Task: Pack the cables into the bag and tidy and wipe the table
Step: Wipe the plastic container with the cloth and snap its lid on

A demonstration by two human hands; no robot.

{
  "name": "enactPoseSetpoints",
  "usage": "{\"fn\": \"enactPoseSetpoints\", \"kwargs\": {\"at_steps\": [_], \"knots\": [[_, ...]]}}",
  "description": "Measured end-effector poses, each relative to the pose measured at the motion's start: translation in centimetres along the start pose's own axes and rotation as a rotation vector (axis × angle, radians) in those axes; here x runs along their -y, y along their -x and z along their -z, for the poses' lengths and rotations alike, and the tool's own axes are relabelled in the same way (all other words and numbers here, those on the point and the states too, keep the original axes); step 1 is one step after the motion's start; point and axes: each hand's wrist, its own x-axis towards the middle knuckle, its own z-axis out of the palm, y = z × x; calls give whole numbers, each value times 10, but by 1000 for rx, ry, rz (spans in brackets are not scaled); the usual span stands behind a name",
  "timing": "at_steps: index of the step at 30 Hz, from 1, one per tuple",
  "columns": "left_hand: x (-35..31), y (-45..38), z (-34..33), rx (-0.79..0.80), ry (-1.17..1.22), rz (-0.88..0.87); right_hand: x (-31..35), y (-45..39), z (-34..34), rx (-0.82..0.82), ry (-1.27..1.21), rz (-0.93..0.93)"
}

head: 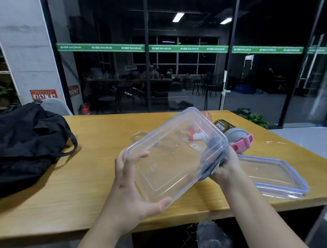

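The left hand grips the near end of a clear plastic container raised above the wooden table, the right hand presses a grey cloth against its side, and the black bag lies well apart at far left.

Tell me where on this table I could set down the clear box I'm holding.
Bare wood lies between the black bag and the clear box, running along the table's near edge under the left hand. The right side is crowded: the blue-rimmed lid, a pink and grey item and a dark tin.
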Motion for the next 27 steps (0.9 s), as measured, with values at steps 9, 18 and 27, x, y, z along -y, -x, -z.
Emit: {"fn": "enactPoseSetpoints", "kwargs": {"at_steps": [9, 18, 27], "knots": [[-4, -7, -10, -189, 352, 294, -30, -15, 24, -58, 87, -4], [6, -4, 4, -432, 666, 434, -30, 5, 49, 70, 456, -154], [6, -10, 11, -463, 954, 538, -18, 8, 41, 204, 470, -311]]}}
